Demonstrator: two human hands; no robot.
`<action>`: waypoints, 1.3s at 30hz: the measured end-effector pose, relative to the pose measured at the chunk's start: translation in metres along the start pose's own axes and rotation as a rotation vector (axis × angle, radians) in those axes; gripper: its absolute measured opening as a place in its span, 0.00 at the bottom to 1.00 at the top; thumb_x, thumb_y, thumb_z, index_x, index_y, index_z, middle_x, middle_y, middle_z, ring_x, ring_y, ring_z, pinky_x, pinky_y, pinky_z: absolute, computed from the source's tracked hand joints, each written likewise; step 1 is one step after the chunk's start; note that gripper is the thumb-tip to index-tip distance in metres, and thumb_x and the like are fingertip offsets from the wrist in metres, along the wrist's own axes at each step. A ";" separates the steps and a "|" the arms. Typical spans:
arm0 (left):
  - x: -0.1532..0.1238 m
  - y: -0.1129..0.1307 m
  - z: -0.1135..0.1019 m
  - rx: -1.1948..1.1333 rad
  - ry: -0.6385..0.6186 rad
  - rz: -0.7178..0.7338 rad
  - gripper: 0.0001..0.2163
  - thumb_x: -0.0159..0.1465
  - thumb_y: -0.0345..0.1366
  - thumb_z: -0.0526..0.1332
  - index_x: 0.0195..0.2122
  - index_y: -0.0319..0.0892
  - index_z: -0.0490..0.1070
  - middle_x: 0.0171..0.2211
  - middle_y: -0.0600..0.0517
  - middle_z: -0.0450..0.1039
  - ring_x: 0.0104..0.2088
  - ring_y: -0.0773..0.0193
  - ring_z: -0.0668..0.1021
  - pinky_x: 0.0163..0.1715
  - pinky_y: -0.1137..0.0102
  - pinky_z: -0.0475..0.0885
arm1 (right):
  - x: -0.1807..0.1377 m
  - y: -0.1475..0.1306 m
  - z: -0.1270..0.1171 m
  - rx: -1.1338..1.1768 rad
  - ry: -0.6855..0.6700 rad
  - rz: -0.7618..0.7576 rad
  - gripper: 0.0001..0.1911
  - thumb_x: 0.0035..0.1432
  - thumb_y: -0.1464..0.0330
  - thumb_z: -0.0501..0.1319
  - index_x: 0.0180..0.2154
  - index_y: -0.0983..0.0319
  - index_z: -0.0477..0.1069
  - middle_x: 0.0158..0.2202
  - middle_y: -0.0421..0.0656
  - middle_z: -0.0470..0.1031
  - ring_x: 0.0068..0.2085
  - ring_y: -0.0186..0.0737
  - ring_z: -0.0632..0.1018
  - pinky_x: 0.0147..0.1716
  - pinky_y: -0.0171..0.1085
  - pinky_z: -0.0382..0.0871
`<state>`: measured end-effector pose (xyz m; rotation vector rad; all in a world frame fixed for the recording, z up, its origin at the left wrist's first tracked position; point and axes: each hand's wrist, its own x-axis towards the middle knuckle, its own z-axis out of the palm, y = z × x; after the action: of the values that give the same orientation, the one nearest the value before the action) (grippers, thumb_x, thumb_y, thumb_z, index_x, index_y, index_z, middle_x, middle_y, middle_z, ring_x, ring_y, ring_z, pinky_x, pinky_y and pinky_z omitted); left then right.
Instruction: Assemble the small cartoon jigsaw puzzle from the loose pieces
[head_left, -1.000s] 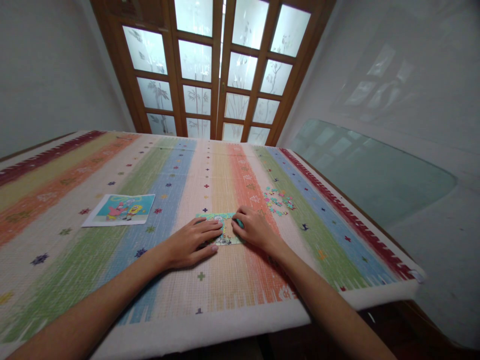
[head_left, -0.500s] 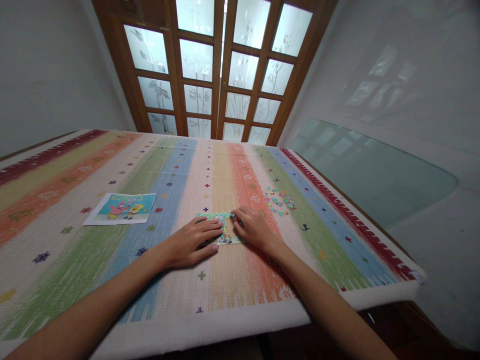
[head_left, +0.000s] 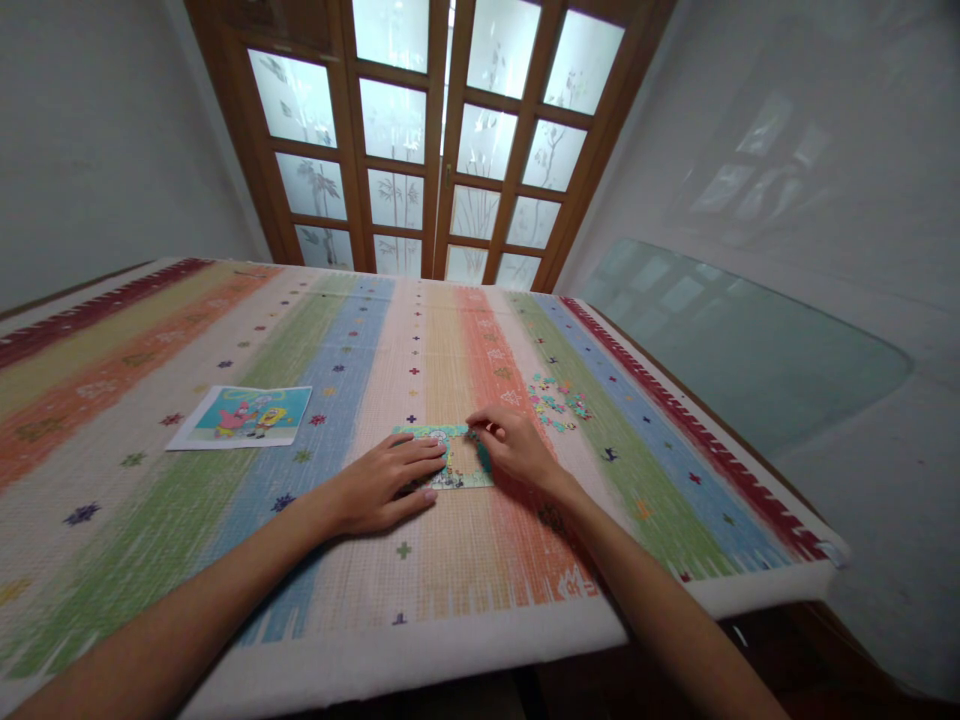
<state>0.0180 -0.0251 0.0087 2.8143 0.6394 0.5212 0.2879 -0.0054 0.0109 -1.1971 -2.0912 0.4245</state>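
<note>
A partly assembled jigsaw puzzle (head_left: 459,481) lies on the striped tablecloth in front of me, its border joined around an open middle where the cloth's colour shows. My left hand (head_left: 386,482) rests flat over the puzzle's left part, fingers stretched out and hiding that side. At the upper right of the puzzle, my right hand (head_left: 519,452) is closed in a pinch on a small puzzle piece at the frame's top edge. The fingers mostly cover that piece. Loose puzzle pieces (head_left: 576,402) lie in a scattered cluster beyond my right hand.
A printed cartoon picture (head_left: 251,415) lies on the tablecloth (head_left: 352,370) to the left. The table's near edge runs just in front of me. Wooden doors (head_left: 436,180) with frosted panes stand behind the table, and a pale wall is on the right.
My right hand has shifted slightly right and turned, its fingers curling more at the puzzle's upper edge. My left hand has stayed in place.
</note>
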 end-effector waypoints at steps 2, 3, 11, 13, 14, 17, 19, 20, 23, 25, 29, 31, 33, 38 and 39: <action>0.000 0.000 0.000 0.002 -0.003 0.001 0.19 0.75 0.44 0.55 0.63 0.45 0.68 0.65 0.41 0.69 0.65 0.50 0.72 0.65 0.48 0.63 | 0.000 0.000 0.000 0.020 -0.025 0.027 0.11 0.59 0.79 0.61 0.40 0.63 0.79 0.37 0.45 0.83 0.36 0.38 0.80 0.38 0.36 0.71; 0.000 0.000 0.000 0.002 -0.002 0.001 0.19 0.75 0.44 0.55 0.63 0.45 0.68 0.65 0.42 0.69 0.65 0.50 0.72 0.65 0.48 0.63 | 0.000 0.001 -0.001 0.019 -0.040 0.036 0.10 0.59 0.78 0.61 0.39 0.63 0.79 0.36 0.45 0.83 0.35 0.38 0.80 0.38 0.36 0.71; 0.000 0.000 0.000 -0.033 0.015 -0.003 0.19 0.75 0.44 0.55 0.64 0.47 0.68 0.65 0.43 0.69 0.65 0.50 0.71 0.66 0.49 0.61 | -0.001 0.006 -0.006 -0.006 -0.086 0.010 0.06 0.59 0.74 0.65 0.38 0.63 0.80 0.35 0.45 0.83 0.34 0.38 0.80 0.38 0.37 0.72; -0.001 0.000 0.000 -0.042 0.025 -0.002 0.19 0.75 0.44 0.55 0.64 0.48 0.68 0.65 0.44 0.69 0.65 0.50 0.72 0.66 0.50 0.61 | -0.001 0.007 -0.007 -0.022 -0.099 -0.006 0.06 0.59 0.75 0.66 0.39 0.63 0.80 0.36 0.45 0.83 0.35 0.38 0.80 0.39 0.37 0.72; 0.000 0.000 0.000 -0.042 0.025 0.001 0.19 0.75 0.44 0.55 0.64 0.47 0.68 0.65 0.43 0.69 0.65 0.50 0.72 0.66 0.50 0.61 | -0.001 0.008 -0.008 -0.030 -0.108 -0.013 0.07 0.59 0.75 0.66 0.39 0.63 0.80 0.36 0.45 0.83 0.35 0.38 0.80 0.39 0.37 0.72; 0.000 0.000 0.000 -0.024 0.011 0.003 0.19 0.75 0.44 0.55 0.64 0.46 0.68 0.65 0.42 0.69 0.65 0.50 0.72 0.66 0.49 0.62 | 0.000 0.009 -0.011 -0.047 -0.133 -0.023 0.06 0.58 0.74 0.67 0.39 0.63 0.81 0.36 0.45 0.83 0.35 0.39 0.79 0.38 0.37 0.71; 0.001 0.000 -0.001 -0.009 -0.004 0.000 0.19 0.75 0.44 0.55 0.63 0.45 0.68 0.65 0.41 0.69 0.65 0.49 0.72 0.65 0.48 0.62 | 0.000 0.011 -0.013 -0.052 -0.137 -0.031 0.06 0.58 0.75 0.68 0.39 0.63 0.81 0.36 0.45 0.82 0.36 0.39 0.79 0.39 0.38 0.71; 0.001 0.001 -0.001 -0.005 -0.010 -0.002 0.19 0.75 0.44 0.55 0.63 0.44 0.68 0.65 0.41 0.69 0.65 0.49 0.71 0.65 0.48 0.62 | 0.000 0.012 -0.014 -0.057 -0.135 -0.039 0.07 0.57 0.75 0.67 0.39 0.63 0.81 0.36 0.46 0.82 0.36 0.40 0.79 0.40 0.38 0.70; 0.000 0.000 0.000 -0.016 -0.004 -0.001 0.19 0.75 0.44 0.55 0.63 0.45 0.68 0.65 0.42 0.69 0.65 0.49 0.72 0.66 0.48 0.62 | 0.000 0.015 -0.016 -0.087 -0.133 -0.064 0.07 0.58 0.76 0.66 0.39 0.63 0.81 0.35 0.45 0.82 0.38 0.41 0.78 0.41 0.39 0.69; -0.001 -0.001 0.001 -0.030 0.013 0.002 0.19 0.75 0.44 0.56 0.64 0.47 0.68 0.65 0.43 0.70 0.65 0.50 0.72 0.66 0.49 0.62 | 0.000 0.016 -0.017 -0.106 -0.141 -0.068 0.07 0.58 0.77 0.66 0.38 0.62 0.81 0.34 0.44 0.81 0.38 0.41 0.77 0.41 0.39 0.68; -0.001 -0.002 0.002 -0.044 0.027 0.007 0.19 0.75 0.45 0.56 0.65 0.48 0.67 0.65 0.44 0.69 0.65 0.50 0.72 0.66 0.50 0.61 | 0.001 0.015 -0.014 -0.124 -0.134 -0.056 0.06 0.58 0.76 0.69 0.37 0.61 0.82 0.33 0.44 0.81 0.38 0.42 0.77 0.41 0.40 0.67; -0.001 -0.002 0.002 -0.041 0.023 0.009 0.19 0.75 0.44 0.56 0.65 0.48 0.67 0.65 0.44 0.69 0.65 0.50 0.72 0.66 0.50 0.62 | 0.000 0.013 -0.012 -0.131 -0.116 -0.048 0.06 0.58 0.76 0.69 0.37 0.61 0.82 0.33 0.44 0.81 0.38 0.42 0.76 0.41 0.40 0.66; -0.001 -0.001 0.001 -0.036 0.020 0.005 0.19 0.75 0.44 0.56 0.64 0.48 0.67 0.65 0.44 0.69 0.65 0.50 0.71 0.66 0.50 0.62 | 0.000 0.012 -0.010 -0.134 -0.105 -0.048 0.06 0.57 0.75 0.70 0.37 0.61 0.82 0.33 0.44 0.81 0.38 0.42 0.76 0.41 0.40 0.66; 0.000 -0.001 0.001 -0.029 0.014 -0.004 0.19 0.75 0.44 0.56 0.64 0.47 0.68 0.65 0.44 0.69 0.65 0.50 0.71 0.66 0.49 0.61 | -0.001 0.011 -0.006 -0.144 -0.112 -0.080 0.05 0.57 0.76 0.70 0.36 0.61 0.82 0.32 0.43 0.81 0.37 0.42 0.75 0.41 0.40 0.65; 0.000 -0.001 0.001 -0.025 0.011 -0.005 0.19 0.74 0.44 0.56 0.64 0.47 0.68 0.65 0.44 0.70 0.65 0.50 0.71 0.66 0.49 0.62 | -0.001 0.011 -0.006 -0.148 -0.111 -0.087 0.05 0.57 0.76 0.70 0.36 0.62 0.82 0.32 0.44 0.81 0.37 0.42 0.75 0.41 0.40 0.65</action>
<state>0.0179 -0.0249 0.0078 2.7876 0.6379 0.5399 0.2989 -0.0008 0.0087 -1.1846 -2.2951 0.3066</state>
